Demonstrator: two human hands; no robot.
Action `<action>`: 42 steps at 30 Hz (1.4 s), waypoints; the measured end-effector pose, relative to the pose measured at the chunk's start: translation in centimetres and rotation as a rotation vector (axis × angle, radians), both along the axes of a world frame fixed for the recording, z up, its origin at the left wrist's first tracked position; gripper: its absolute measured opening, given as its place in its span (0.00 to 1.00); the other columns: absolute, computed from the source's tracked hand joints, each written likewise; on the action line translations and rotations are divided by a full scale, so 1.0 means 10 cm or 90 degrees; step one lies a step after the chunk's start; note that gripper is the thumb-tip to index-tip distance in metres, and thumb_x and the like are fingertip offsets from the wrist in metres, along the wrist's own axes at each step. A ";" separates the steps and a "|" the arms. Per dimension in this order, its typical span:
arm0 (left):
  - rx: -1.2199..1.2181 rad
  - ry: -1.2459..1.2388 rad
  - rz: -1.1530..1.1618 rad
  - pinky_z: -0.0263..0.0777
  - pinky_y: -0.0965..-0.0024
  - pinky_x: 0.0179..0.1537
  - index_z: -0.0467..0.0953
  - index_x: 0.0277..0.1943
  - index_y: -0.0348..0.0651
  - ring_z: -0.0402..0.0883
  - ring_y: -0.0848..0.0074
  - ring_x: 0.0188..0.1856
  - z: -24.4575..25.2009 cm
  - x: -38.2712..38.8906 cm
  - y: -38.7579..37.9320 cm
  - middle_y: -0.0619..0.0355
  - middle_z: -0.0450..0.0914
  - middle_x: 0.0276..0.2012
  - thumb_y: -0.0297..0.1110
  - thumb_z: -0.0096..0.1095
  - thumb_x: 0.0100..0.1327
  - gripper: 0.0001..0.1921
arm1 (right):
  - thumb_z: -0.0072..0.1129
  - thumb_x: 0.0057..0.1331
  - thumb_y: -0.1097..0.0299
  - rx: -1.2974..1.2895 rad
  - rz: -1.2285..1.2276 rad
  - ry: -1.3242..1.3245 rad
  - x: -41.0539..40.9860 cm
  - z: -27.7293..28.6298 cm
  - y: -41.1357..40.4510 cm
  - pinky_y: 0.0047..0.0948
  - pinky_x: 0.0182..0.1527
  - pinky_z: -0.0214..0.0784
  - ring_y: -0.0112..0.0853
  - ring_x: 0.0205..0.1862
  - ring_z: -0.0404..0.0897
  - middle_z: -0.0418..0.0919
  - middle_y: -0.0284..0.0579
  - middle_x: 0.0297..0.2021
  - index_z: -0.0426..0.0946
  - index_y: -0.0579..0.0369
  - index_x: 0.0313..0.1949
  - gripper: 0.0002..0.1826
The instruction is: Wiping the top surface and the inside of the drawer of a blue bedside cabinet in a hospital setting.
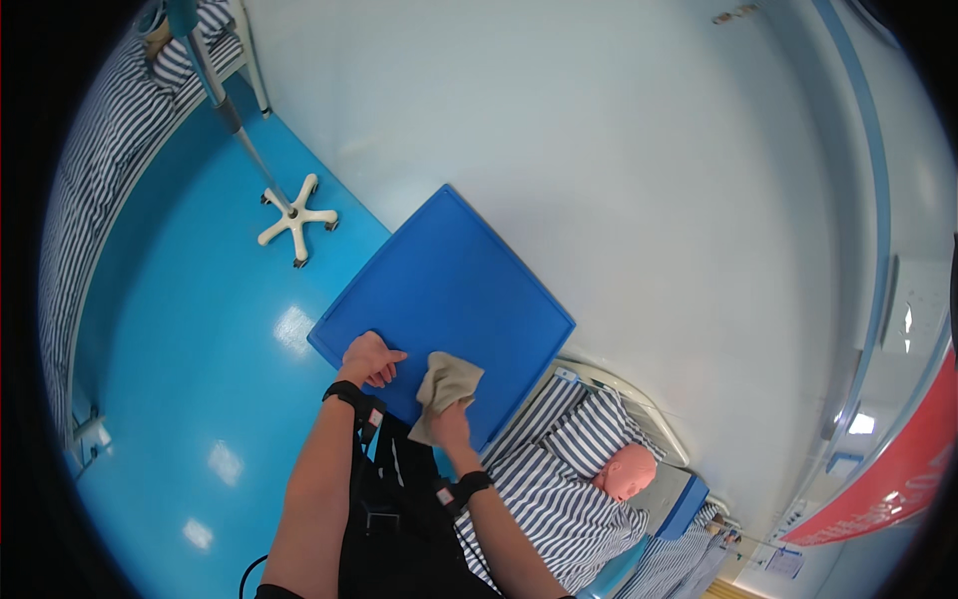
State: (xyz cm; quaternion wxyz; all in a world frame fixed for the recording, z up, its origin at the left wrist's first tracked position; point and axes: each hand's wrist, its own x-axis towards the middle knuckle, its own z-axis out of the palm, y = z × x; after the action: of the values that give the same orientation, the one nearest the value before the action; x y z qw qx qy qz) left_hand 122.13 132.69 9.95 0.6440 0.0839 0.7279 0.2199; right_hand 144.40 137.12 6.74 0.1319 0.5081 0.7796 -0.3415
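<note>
A square blue tabletop point(464, 277) with a raised rim lies before me against the wall. My right hand point(453, 428) grips a crumpled beige cloth point(449, 382), which rests on the near part of the blue surface. To its left, my left hand point(370, 358) is at the table's near left edge, over the blue top. Its fingers are loosely bent and hold nothing that I can see. Black straps with small modules circle both wrists.
Right of the table, a manikin point(629, 472) lies in a bed under a striped quilt point(546, 502). A wheeled stand point(293, 213) is on the blue floor point(187, 359) at left, near another striped bed point(112, 142). A pale wall point(599, 150) rises behind the table.
</note>
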 end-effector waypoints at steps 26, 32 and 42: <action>-0.067 -0.002 0.014 0.70 0.77 0.20 0.75 0.13 0.39 0.75 0.77 0.14 0.07 -0.03 0.06 0.58 0.75 0.13 0.45 0.59 0.51 0.19 | 0.51 0.55 0.56 0.099 -0.003 -0.063 -0.85 0.02 2.14 0.41 0.48 0.61 0.53 0.47 0.67 0.68 0.65 0.44 0.53 0.68 0.53 0.34; -0.069 0.014 0.009 0.70 0.77 0.20 0.75 0.12 0.39 0.75 0.77 0.14 0.04 -0.03 -0.01 0.60 0.75 0.12 0.45 0.59 0.51 0.19 | 0.49 0.57 0.55 0.124 0.026 -0.018 -1.04 0.08 2.33 0.40 0.50 0.58 0.51 0.50 0.65 0.67 0.58 0.48 0.54 0.58 0.56 0.31; -0.033 0.033 0.004 0.70 0.78 0.21 0.75 0.12 0.39 0.75 0.78 0.14 0.06 -0.04 -0.05 0.60 0.75 0.12 0.44 0.58 0.51 0.19 | 0.51 0.55 0.60 0.118 0.016 0.059 -0.91 -0.04 1.95 0.42 0.50 0.57 0.54 0.49 0.65 0.65 0.62 0.48 0.53 0.64 0.53 0.31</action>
State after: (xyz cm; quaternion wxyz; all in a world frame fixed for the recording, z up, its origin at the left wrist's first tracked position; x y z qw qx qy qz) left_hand 121.70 132.20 10.60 0.6260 0.0710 0.7502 0.2007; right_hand 135.31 156.63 6.32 0.0527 0.4921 0.8194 -0.2891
